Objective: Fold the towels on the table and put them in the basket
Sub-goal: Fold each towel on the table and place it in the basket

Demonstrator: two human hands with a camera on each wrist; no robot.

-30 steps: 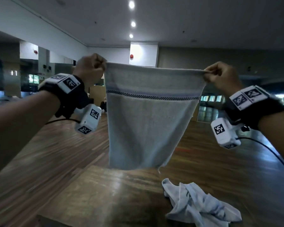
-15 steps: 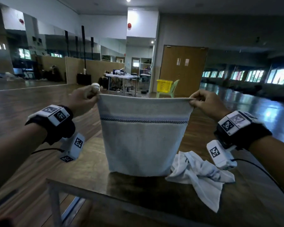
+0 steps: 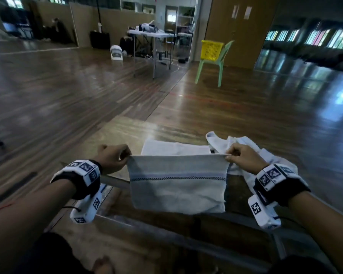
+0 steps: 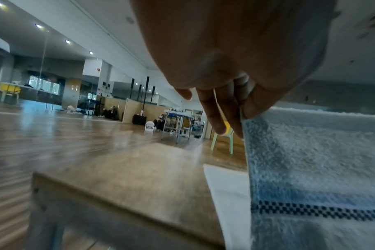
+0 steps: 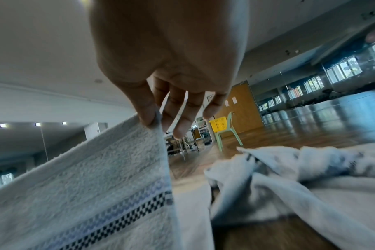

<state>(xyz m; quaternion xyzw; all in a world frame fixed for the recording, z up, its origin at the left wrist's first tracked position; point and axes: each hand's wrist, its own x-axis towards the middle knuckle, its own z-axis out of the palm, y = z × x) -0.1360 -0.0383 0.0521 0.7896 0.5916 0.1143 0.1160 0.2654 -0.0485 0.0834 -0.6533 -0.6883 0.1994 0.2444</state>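
Both hands [image 3: 113,159] [image 3: 244,160] pinching striped towel's [image 3: 176,186] top-edge corners above table [image 3: 127,133].

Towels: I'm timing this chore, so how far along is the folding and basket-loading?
Early. The striped towel is in hand: left hand and right hand each pinch a top corner, its far part lying on the table. Nothing looks finished. The crumpled towel beside it is unfolded, and the yellow basket sits on a distant chair; its contents can't be seen.
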